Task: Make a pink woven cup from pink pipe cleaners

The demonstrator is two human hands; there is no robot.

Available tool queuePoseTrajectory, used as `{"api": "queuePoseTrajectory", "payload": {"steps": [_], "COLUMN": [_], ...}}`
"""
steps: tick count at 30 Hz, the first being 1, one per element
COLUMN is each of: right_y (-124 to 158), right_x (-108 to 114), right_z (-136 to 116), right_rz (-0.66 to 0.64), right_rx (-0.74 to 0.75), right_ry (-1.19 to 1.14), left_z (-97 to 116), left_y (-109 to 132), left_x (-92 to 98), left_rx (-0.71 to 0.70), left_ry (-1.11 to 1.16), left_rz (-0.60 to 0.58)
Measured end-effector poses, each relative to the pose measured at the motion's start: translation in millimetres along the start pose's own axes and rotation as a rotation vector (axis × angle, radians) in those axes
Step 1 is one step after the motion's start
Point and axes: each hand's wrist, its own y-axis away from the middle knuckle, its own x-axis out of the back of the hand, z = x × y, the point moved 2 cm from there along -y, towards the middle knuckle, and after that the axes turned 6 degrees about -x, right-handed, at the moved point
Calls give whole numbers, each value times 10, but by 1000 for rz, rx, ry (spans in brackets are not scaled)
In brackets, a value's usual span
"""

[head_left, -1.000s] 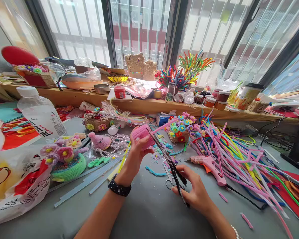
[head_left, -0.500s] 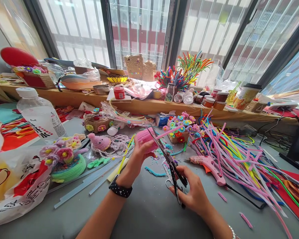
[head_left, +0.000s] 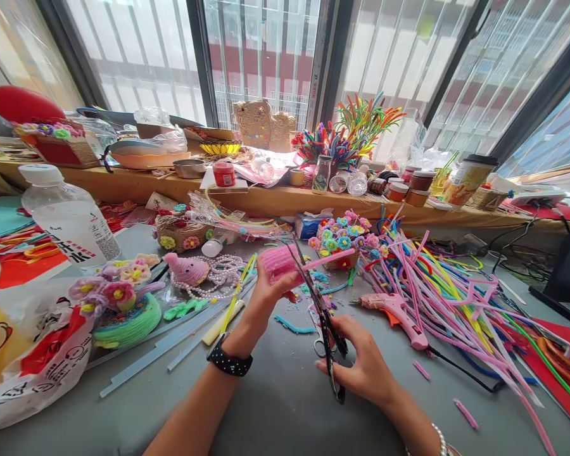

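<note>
My left hand (head_left: 272, 288) grips a pink fuzzy piece made of pipe cleaner rows (head_left: 279, 261), with one pink pipe cleaner end (head_left: 336, 256) sticking out to the right. In my right hand (head_left: 363, 361) is a pair of black dotted scissors (head_left: 323, 313), fingers in the handle loops. The blades are parted and point up and away, crossing in front of the pink piece by the loose end. Whether they touch that end, I cannot tell. Beneath the scissors lies a second, silver pair (head_left: 319, 346), partly hidden.
A pink glue gun (head_left: 399, 311) and a heap of pipe cleaners (head_left: 449, 297) lie on the right. Two short pink offcuts (head_left: 465, 413) rest nearby. Leftward are glue sticks (head_left: 145, 364), a green fuzzy cake (head_left: 133, 320), a pearl string (head_left: 221, 272) and a water bottle (head_left: 69, 215).
The scissors' blades and handles have spread a little wider. My left hand still holds the pink piece in nearly the same place. The view has shifted slightly.
</note>
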Motion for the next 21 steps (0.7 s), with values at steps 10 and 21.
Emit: {"api": "queuePoseTrajectory", "payload": {"steps": [10,21], "right_y": [16,18], "right_x": [-16,-13], "right_z": [-14,-42], "right_rz": [54,127], "right_rx": [32,51], "right_ry": [43,76], "left_z": [-19,-58], "left_y": [9,-6], "left_x": [-21,-35], "left_rx": [-14,-4], "left_ry": [-19,5], "left_rz": [-52,-41]}}
